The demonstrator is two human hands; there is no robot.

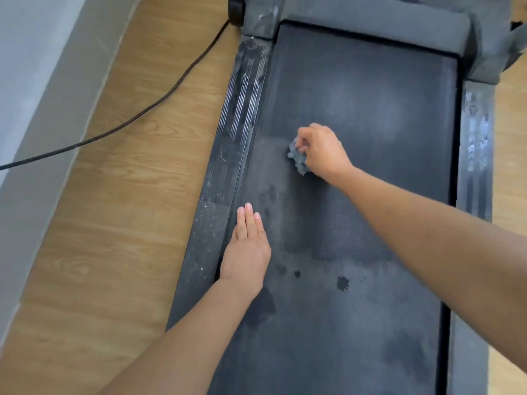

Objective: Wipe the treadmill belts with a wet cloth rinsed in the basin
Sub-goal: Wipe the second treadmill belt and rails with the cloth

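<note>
Head view, looking down the length of a treadmill. Right hand (320, 152) curled round a bunched grey-blue cloth (297, 158), pressing it onto the belt (356, 309) roughly mid-length, a little toward the belt's left edge. Left hand (246, 249) flat on the belt, fingers straight and together, lying just inside the left edge beside the left side rail (225, 178); holds nothing, looks like a brace. Belt surface patchy: a darker, damp-looking band runs from the cloth back toward the near end, with a few dark wet spots (343, 283) and blotches near the left hand. Far half of the belt, up to the motor cover (370, 27), is dull grey with pale dusty smudges; near end also looks greyish and streaked. Both side rails carry white specks and scuffs. Judgement: wiping is under way but early to middling, with only a central strip reading as wetted; the far half, the right-hand side and much of the near end appear left to do. Basin not in view, so rinsing state cannot be told. A black power cord (148, 106) trails over the wooden floor (99, 223) left of the machine.
</note>
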